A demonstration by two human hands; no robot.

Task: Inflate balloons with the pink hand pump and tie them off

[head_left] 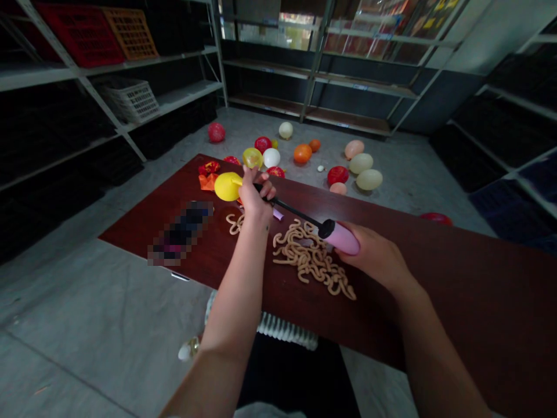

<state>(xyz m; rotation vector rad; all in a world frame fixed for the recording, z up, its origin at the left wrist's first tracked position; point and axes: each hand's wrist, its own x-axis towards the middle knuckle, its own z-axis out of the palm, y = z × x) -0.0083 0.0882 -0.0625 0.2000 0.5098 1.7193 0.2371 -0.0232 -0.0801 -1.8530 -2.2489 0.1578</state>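
Note:
My left hand (256,194) pinches the neck of a small, partly inflated yellow balloon (227,186) around the tip end of a hand pump. My right hand (376,255) is wrapped round the pump's pink barrel (343,237). A black rod (298,212) runs from the barrel to the left hand and shows at length. Below the pump, a heap of tan curled, worm-like pieces (315,261) lies on the dark red-brown table (278,278). A smaller cluster of them (235,223) sits beside my left wrist. Crumpled orange pieces (208,182) lie just left of the balloon.
Several inflated balloons, among them an orange one (302,154) and a pale one (369,180), rest on the grey floor beyond the table. A blurred-out flat object (180,232) lies at the table's left. Metal shelves (270,69) and a white basket (134,100) stand around.

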